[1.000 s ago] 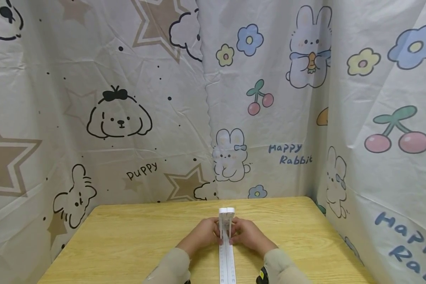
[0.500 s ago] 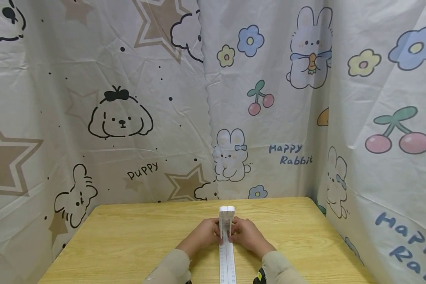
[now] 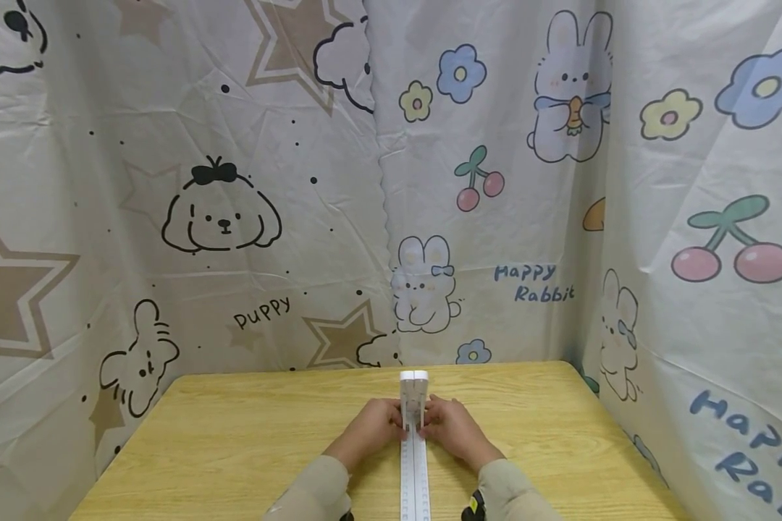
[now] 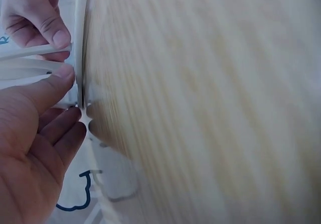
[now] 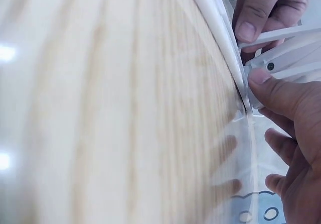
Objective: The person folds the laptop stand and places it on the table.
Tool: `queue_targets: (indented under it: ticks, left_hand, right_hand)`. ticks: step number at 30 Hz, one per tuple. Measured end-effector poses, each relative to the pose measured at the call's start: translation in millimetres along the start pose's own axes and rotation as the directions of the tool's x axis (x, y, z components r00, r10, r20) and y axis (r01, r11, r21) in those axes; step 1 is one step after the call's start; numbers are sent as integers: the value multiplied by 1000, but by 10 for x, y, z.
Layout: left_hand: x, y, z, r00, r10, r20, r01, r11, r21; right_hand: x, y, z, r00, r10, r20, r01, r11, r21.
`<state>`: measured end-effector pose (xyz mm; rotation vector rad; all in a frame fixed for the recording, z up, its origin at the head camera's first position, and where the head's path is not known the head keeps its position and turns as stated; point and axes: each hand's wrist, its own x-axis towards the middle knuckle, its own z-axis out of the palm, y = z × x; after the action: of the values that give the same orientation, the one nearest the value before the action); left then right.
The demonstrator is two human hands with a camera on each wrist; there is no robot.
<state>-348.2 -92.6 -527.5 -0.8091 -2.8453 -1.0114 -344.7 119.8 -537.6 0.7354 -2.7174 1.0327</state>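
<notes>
A white plastic folding laptop stand [image 3: 413, 477], its two notched rails side by side, lies lengthwise on the table. Its far end carries a raised part with a rounded top [image 3: 413, 376]. My left hand [image 3: 373, 423] pinches the raised part's left side low down, and my right hand [image 3: 459, 430] pinches the right side. Seen from the left wrist, thumb and fingers of the left hand [image 4: 30, 138] close on slim white struts [image 4: 30, 66] where they meet the base. In the right wrist view the right thumb [image 5: 273, 91] presses beside a small dark pin [image 5: 271, 66].
The wooden table [image 3: 247, 441] spreads to both sides of the stand. A printed curtain [image 3: 326, 239] hangs behind the table and along its sides. A dark band with yellow [image 3: 474, 505] shows at the right sleeve.
The stand's raised top sits slightly higher and farther away in the head view, and the stand has shifted a little left. Both hands keep their hold on it.
</notes>
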Motion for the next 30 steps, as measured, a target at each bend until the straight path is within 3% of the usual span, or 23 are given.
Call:
queue_targets:
  ticks: [7,13,17,21,23,30]
  left_hand:
    - [21,25,30,997,-70,-43,68,997,-47]
    - [42,50,25,986,-142,-82,130,983,-128]
    - [42,76,-2,965,-237,-112,217,962,-165]
    - [45,84,-10,936,-325,-138,293,934,-206]
    - [51,76,-5,938,-312,-153,275,935,-224]
    - [102,16,7,970,-172,-169,115,946,-304]
  right_hand:
    - [21,-8,35,998,-29,-47,26,998,-65]
    - [33,-17,45,996,10,-83,-19,993,-116]
    - [37,-33,34,989,100,-109,-116,982,-148]
    - [37,-49,23,975,187,-123,-200,975,-99]
    - [43,-48,24,977,176,-118,-185,981,-67]
    - [70,-56,1,994,54,-100,-54,999,9]
